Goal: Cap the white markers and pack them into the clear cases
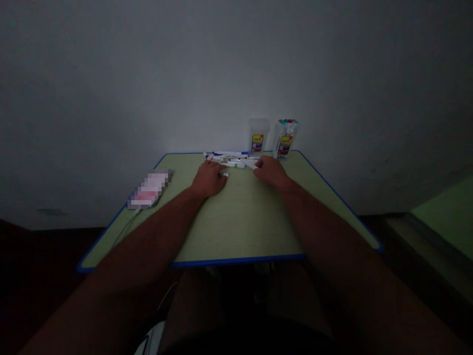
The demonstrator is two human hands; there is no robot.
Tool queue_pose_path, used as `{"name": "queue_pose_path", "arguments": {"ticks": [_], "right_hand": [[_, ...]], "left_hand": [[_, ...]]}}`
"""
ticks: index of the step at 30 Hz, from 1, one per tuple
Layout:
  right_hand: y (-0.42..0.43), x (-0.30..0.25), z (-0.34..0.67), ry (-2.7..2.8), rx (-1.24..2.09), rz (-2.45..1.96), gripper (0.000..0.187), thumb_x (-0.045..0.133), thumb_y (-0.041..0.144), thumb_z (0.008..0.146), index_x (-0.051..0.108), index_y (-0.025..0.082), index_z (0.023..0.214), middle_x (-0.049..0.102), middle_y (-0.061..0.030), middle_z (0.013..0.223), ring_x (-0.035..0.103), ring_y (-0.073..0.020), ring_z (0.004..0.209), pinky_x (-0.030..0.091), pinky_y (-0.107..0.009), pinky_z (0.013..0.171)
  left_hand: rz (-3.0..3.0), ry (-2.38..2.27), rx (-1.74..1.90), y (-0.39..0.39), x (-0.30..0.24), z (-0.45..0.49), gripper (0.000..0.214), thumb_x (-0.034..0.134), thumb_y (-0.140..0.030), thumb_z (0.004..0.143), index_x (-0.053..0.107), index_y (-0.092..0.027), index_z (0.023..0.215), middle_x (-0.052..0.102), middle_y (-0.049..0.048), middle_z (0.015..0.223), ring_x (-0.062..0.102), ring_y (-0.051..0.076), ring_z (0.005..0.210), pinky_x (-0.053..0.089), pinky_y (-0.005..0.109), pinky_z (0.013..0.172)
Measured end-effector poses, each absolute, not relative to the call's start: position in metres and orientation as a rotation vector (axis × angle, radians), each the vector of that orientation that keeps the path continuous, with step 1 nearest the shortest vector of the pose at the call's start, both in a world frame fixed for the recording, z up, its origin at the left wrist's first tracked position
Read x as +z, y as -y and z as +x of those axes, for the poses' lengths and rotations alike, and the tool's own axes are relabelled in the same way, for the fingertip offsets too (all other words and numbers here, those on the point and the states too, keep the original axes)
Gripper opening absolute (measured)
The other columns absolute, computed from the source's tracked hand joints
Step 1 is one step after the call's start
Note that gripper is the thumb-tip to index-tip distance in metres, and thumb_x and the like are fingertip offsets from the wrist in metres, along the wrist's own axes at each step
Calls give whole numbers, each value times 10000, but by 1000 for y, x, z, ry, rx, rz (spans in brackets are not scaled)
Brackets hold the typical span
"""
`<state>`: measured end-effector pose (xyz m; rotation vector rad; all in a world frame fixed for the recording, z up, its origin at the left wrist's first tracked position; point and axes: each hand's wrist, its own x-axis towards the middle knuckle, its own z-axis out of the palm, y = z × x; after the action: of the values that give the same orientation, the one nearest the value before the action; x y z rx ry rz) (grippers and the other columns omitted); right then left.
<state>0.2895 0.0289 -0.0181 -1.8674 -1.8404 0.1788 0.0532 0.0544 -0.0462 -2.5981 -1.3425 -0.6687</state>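
Observation:
Several white markers (231,159) lie in a loose pile at the far side of a pale green desk with a blue rim (236,260). My left hand (209,178) rests on the desk at the pile's left end, fingers curled over one white marker (223,174). My right hand (270,171) lies at the pile's right end, its fingertips pinching another white marker (250,164). Behind the pile stand two clear marker packs against the wall: an empty one (257,135) and one filled with coloured-cap markers (285,138).
A phone (150,190) with a white cable lies near the desk's left edge. A grey wall rises right behind the desk. Part of another green surface (449,217) shows at the right. The room is dim.

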Motion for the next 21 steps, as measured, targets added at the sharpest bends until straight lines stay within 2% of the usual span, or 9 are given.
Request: {"name": "queue_pose_path", "arguments": {"ticks": [3,6,15,21], "right_hand": [[-29,-20,290,1830,181,-1859,172,623,175,748,673,159,912,709,-105,976,637,-220,883,474,-317,787],[-30,-21,290,1830,185,-1850,166,620,176,748,672,160,905,703,-107,972,633,-222,878,473,-321,783],[-31,-21,291,1835,182,-1820,140,616,160,744,659,164,877,702,-99,949,633,-218,869,471,-316,771],[-29,-19,290,1813,224,-1797,121,634,139,731,654,162,848,705,-87,927,644,-215,874,489,-334,802]], "left_hand": [[-2646,1337,-611,-53,-44,53,357,506,-303,855,750,-116,1037,731,163,1048,621,299,1038,424,465,1012],[-2662,1372,-593,-50,-41,52,318,502,-303,858,754,-134,954,732,147,965,636,285,958,458,443,953],[-2751,1564,-662,-38,-33,47,259,567,-325,819,729,-158,932,718,103,908,628,231,832,475,359,776],[-2802,1698,-834,-30,-27,49,205,606,-292,777,705,-179,916,702,58,848,605,189,758,443,318,726]]}}
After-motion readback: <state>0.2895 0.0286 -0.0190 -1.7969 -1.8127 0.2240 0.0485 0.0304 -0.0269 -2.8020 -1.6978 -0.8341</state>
